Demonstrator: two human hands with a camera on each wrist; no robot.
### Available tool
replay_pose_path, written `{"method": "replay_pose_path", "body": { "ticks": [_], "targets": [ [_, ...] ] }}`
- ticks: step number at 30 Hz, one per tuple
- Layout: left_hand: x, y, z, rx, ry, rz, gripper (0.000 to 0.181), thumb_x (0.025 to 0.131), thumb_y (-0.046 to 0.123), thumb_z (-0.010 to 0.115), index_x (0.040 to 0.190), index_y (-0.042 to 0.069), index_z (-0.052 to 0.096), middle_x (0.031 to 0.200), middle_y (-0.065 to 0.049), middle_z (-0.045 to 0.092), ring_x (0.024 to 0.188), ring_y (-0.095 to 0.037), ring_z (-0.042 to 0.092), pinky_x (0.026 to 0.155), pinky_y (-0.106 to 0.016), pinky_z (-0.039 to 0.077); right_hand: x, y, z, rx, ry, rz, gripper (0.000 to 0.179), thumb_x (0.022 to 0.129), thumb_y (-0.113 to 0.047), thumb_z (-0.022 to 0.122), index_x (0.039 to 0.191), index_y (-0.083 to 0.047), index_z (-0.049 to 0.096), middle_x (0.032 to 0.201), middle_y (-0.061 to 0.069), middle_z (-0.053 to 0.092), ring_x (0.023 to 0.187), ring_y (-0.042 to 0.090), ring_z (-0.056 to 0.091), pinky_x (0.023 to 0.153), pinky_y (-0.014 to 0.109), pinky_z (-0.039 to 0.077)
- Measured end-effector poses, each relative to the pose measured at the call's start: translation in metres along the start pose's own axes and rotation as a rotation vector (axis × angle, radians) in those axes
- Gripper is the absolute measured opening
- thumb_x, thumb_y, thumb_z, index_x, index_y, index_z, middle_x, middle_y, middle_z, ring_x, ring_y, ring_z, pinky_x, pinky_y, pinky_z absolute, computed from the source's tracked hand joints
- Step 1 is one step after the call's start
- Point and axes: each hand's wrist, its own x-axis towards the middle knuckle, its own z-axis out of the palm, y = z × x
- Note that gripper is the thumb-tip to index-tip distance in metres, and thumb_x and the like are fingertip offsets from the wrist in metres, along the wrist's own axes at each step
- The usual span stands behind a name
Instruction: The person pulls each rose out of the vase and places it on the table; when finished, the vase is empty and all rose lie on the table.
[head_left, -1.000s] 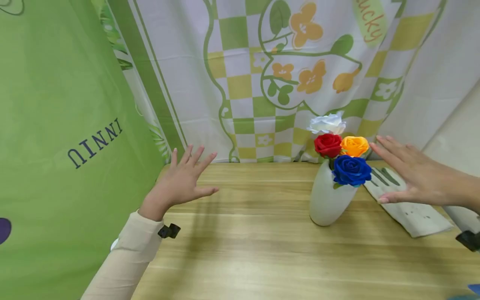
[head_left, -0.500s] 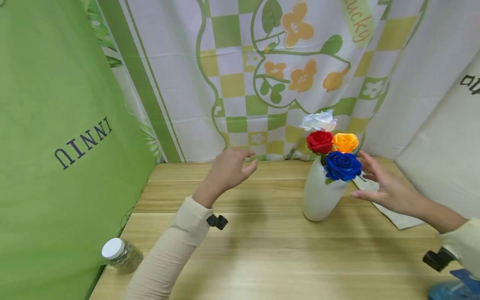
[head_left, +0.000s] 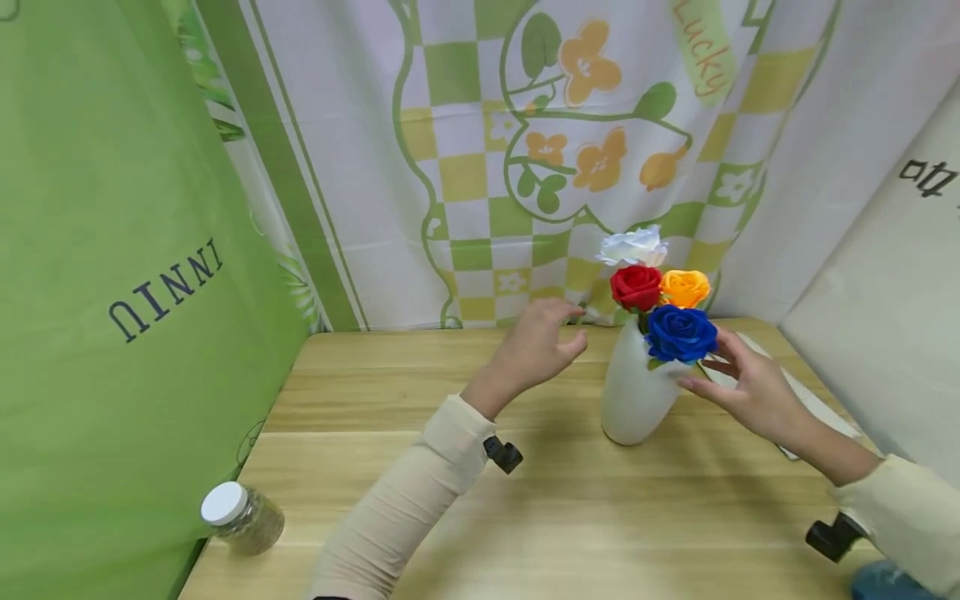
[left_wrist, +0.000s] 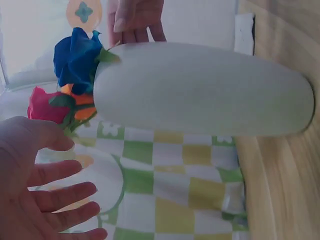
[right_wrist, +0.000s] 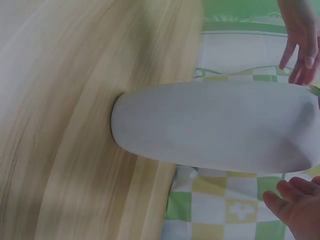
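Observation:
A white vase [head_left: 633, 400] stands upright on the wooden table, holding a white rose [head_left: 633, 247], a red rose [head_left: 636, 287], an orange rose [head_left: 684, 289] and a blue rose [head_left: 681, 333]. To its left is my left hand [head_left: 536, 350], fingers spread and slightly bent, apart from the vase; the left wrist view shows this hand [left_wrist: 45, 185] near the red rose. My right hand [head_left: 757, 396] is at the vase's right, beside the blue rose, with fingers bent loosely. In the right wrist view a gap separates this hand [right_wrist: 300, 205] from the vase [right_wrist: 215, 125].
A pale cloth [head_left: 806, 396] lies on the table [head_left: 390, 383] behind the right hand. At the front left stands a clear jar [head_left: 247, 521] with a white lid. A blue object [head_left: 885, 581] is partly visible at the lower right. A printed curtain [head_left: 465, 175] hangs behind.
Both hands have come in toward the vase, the left moving right and the right moving left. Their spread fingers have bent somewhat. The view has shifted, showing the jar; the vase stays standing.

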Motion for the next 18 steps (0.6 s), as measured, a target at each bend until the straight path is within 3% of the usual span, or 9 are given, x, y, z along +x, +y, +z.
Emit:
{"method": "replay_pose_path", "body": {
  "ticks": [5, 11, 16, 18],
  "targets": [
    [0.014, 0.015, 0.017, -0.097, -0.003, 0.022, 0.034, 0.095, 0.026, 0.066, 0.124, 0.009, 0.069, 0.129, -0.005, 0.070, 0.125, -0.023, 0.060, 0.110, -0.033, 0.049, -0.003, 0.003, 0.003, 0.040, 0.003, 0.042, 0.063, 0.084, 0.003, 0.076, 0.139, 0.006, 0.046, 0.122, -0.035, 0.051, 0.106, -0.023, 0.052, 0.085, -0.001, 0.048],
    [0.027, 0.031, 0.036, 0.060, -0.016, 0.126, 0.040, 0.095, 0.041, 0.065, 0.124, 0.014, 0.069, 0.125, 0.000, 0.069, 0.114, -0.018, 0.061, 0.102, -0.027, 0.050, -0.006, 0.006, 0.007, 0.039, -0.003, 0.054, 0.062, 0.085, 0.001, 0.076, 0.140, 0.004, 0.047, 0.120, -0.032, 0.053, 0.104, -0.021, 0.054, 0.083, 0.002, 0.051],
    [0.032, 0.037, 0.042, 0.011, 0.078, 0.152, 0.029, 0.092, 0.030, 0.069, 0.114, 0.013, 0.073, 0.121, 0.000, 0.072, 0.109, -0.016, 0.065, 0.100, -0.024, 0.050, -0.001, 0.002, 0.010, -0.009, 0.011, 0.050, 0.060, 0.086, -0.005, 0.078, 0.139, -0.003, 0.052, 0.119, -0.032, 0.052, 0.105, -0.022, 0.052, 0.083, 0.000, 0.049],
    [0.032, 0.036, 0.045, -0.045, 0.121, 0.153, 0.025, 0.090, 0.025, 0.071, 0.109, 0.011, 0.075, 0.118, -0.001, 0.074, 0.108, -0.017, 0.067, 0.100, -0.023, 0.051, 0.001, 0.001, 0.011, -0.021, 0.003, 0.039, 0.059, 0.086, -0.005, 0.078, 0.139, -0.003, 0.052, 0.124, -0.018, 0.061, 0.106, -0.023, 0.051, 0.083, -0.001, 0.048]
  ]
}}
